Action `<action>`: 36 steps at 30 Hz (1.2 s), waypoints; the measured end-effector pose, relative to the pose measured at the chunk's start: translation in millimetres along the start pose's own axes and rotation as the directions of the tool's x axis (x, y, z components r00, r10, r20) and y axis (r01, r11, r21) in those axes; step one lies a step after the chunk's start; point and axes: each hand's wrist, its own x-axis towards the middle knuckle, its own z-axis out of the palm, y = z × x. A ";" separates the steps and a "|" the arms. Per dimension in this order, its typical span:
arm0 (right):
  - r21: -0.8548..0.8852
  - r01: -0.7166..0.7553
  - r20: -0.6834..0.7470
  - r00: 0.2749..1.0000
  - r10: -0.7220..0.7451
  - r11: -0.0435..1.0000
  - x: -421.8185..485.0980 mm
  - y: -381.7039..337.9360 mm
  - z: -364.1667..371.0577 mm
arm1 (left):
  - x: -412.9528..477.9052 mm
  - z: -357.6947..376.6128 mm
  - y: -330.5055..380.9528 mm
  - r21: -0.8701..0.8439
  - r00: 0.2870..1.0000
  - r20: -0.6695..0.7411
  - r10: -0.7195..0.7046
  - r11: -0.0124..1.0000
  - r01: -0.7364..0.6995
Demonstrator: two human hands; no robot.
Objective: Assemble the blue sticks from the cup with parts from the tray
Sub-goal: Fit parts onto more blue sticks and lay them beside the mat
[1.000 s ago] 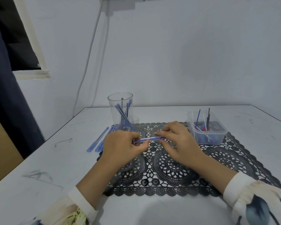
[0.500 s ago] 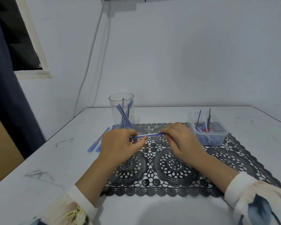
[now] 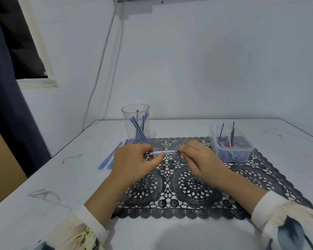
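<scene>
- Hands meet over the black lace mat (image 3: pixel 188 186). The left hand (image 3: pixel 132 159) has its fingers curled round one end of a blue stick (image 3: pixel 163 152), and the right hand (image 3: pixel 201 157) pinches the other end between thumb and fingertips.
- This stick lies almost level between the two hands, just in front of the cup (image 3: pixel 126 127), where the other sticks (image 3: pixel 137 127) stand leaning.
- The step seems to be pushing a thin part into the stick. The fingers hide whether it is fully seated.
- To do it well, push straight along the stick and not sideways, since such thin plastic probably bends. The left hand should only hold firm.
- The tray (image 3: pixel 242 156), on the far right corner of the mat, holds thin rods (image 3: pixel 221 129) and small red and dark pieces.
- Some loose sticks (image 3: pixel 109 157) lie flat on the counter (image 3: pixel 61 186), left of the cup.
- The counter is white and scuffed. Behind it is a pale wall with a white cable (image 3: pixel 105 60), and at the left a dark curtain (image 3: pixel 7 105).
</scene>
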 end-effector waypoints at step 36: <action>-0.018 -0.103 0.343 0.934 0.103 0.995 -3.6 11.5 10.0 | 6.0 -4.6 -6.9 0.006 0.986 -0.011 -0.164 0.987 0.164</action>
